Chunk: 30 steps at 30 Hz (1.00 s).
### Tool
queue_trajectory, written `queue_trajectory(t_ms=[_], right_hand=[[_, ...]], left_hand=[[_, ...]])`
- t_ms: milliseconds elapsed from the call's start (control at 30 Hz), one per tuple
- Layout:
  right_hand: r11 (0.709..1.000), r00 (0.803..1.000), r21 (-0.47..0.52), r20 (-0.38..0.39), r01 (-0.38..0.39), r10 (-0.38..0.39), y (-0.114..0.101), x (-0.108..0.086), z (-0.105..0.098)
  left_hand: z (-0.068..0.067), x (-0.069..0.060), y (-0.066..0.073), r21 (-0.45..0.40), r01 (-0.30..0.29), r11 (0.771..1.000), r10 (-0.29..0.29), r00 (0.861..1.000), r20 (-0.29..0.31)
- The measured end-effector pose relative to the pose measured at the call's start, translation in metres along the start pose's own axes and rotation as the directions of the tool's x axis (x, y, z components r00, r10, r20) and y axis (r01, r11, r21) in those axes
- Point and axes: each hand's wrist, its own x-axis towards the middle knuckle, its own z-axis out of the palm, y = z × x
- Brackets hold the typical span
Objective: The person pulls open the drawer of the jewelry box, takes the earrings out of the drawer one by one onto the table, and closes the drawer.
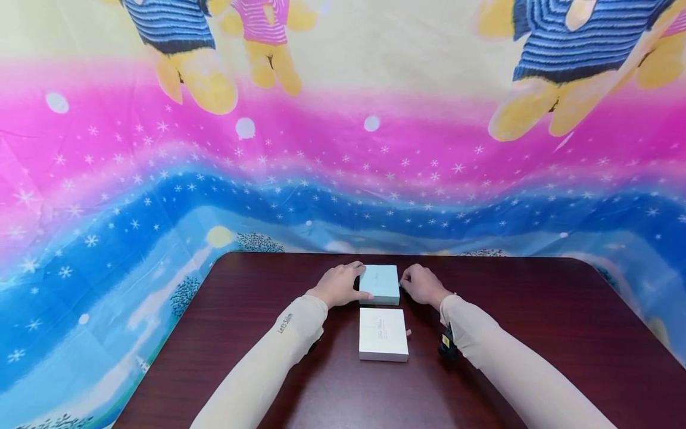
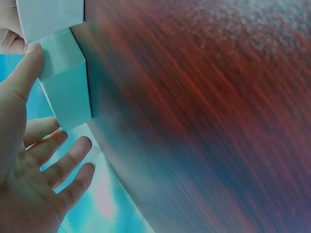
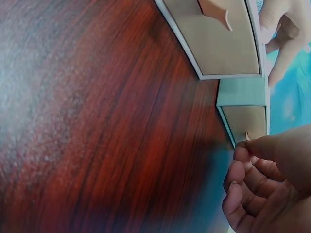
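A mint-green box [image 1: 379, 282] lies flat toward the far side of the table. My left hand [image 1: 339, 285] holds it from the left, with the thumb on its near side and other fingers around its far side. At the box's right end my right hand [image 1: 424, 285] pinches a small ribbon tab [image 3: 248, 136] between thumb and index finger. The tab sticks out of the beige drawer front [image 3: 245, 120], which sits within the green sleeve. Nearer to me lies a white box [image 1: 383, 333], untouched, its own ribbon tab [image 3: 217, 13] protruding on the right.
Both boxes lie on a dark red-brown wooden table [image 1: 225, 333] with rounded far corners. Behind the far edge hangs a printed cloth [image 1: 343, 161] with snowflakes and bears. A small black device [image 1: 448, 344] is strapped at the right wrist.
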Motion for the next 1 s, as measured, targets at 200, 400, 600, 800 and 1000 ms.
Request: queue_trajectory(t_ms=[200,400,600,800,1000], right_hand=[[1.000,1.000,-0.009,-0.003,0.000,0.000,-0.0006,-0.0005,-0.0012],[1.000,1.000,-0.008,0.010,-0.016,0.016,-0.0015,-0.0007,-0.0019],[1.000,1.000,-0.015,0.001,-0.011,0.011,-0.0016,-0.0024,-0.0054],[1.000,1.000,-0.027,-0.001,0.003,-0.003,-0.0003,-0.0023,-0.0084],[1.000,1.000,-0.028,-0.005,-0.007,0.007,0.0004,-0.0039,-0.0072]], left_hand=[[-0.0008,-0.0002,0.0005,-0.004,-0.001,1.000,0.001,1.000,0.000],[0.0012,0.0009,-0.0009,-0.013,0.008,1.000,-0.008,1.000,0.009],[0.0013,0.0006,-0.0015,-0.020,0.002,1.000,-0.002,1.000,0.001],[0.0004,0.0006,-0.0013,-0.016,-0.004,1.000,0.004,1.000,-0.007],[0.0014,0.0000,-0.0016,-0.020,-0.001,1.000,0.001,1.000,0.001]])
